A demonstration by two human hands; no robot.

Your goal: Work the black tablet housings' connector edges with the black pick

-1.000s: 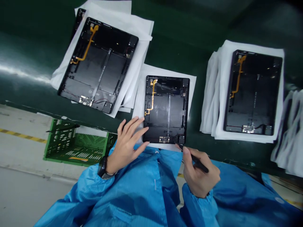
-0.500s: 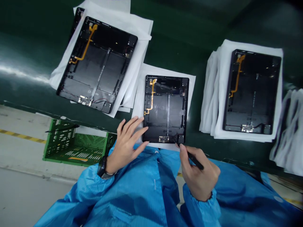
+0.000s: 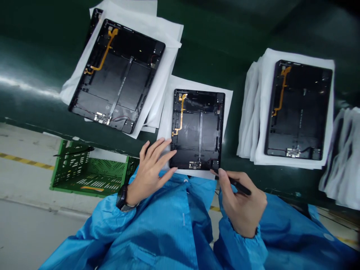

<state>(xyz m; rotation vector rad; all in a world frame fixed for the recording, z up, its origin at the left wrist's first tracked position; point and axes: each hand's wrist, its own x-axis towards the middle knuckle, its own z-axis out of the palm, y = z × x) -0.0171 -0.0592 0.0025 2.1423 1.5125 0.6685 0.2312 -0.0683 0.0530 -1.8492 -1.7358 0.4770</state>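
An opened black tablet shell (image 3: 198, 129) with an orange flex cable lies on a white sheet (image 3: 228, 98) in front of me. My left hand (image 3: 150, 170) rests with fingers spread flat on the shell's near left corner. My right hand (image 3: 241, 204) is closed round a thin black tool (image 3: 235, 183), held like a pen. The tool's tip touches the shell's near right corner.
A second open shell (image 3: 119, 75) lies on white sheets at the far left. A third shell (image 3: 299, 108) sits on a stack of white sheets at the right. More sheets (image 3: 341, 157) lie at the right edge. Below the dark green table (image 3: 213, 48) stands a green crate (image 3: 90, 170).
My right hand has shifted slightly right and down with the tool, its tip staying at the shell's near right corner. My left hand has not moved.
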